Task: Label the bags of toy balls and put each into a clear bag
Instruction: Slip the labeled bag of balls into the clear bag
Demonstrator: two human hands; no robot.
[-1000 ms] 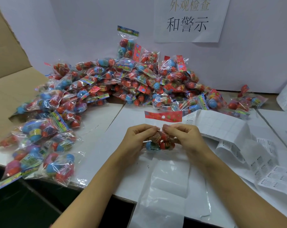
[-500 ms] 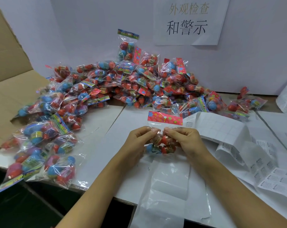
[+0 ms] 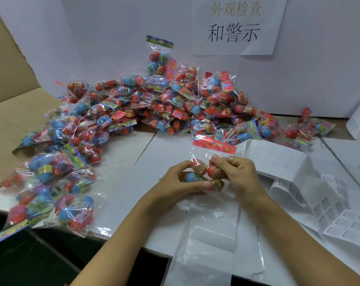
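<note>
A small bag of toy balls (image 3: 206,172) with a red patterned header card stands upright at the table's middle, held between both hands. My left hand (image 3: 179,182) grips its left side and bottom, thumb under the balls. My right hand (image 3: 234,172) pinches the bag's right side, fingers curled on the plastic just below the header. A stack of clear bags (image 3: 212,234) lies flat under and in front of my hands, hanging over the table's near edge. Sheets of white warning labels (image 3: 298,193) lie to the right.
A big heap of bagged toy balls (image 3: 154,104) covers the back and left of the white table (image 3: 133,172). A cardboard flap (image 3: 10,79) stands at the far left. A paper sign (image 3: 234,23) hangs on the white back wall.
The bag has turned more upright in my hands, so the balls now show between them. My left thumb has slid under the bag; my right fingers moved up toward the header.
</note>
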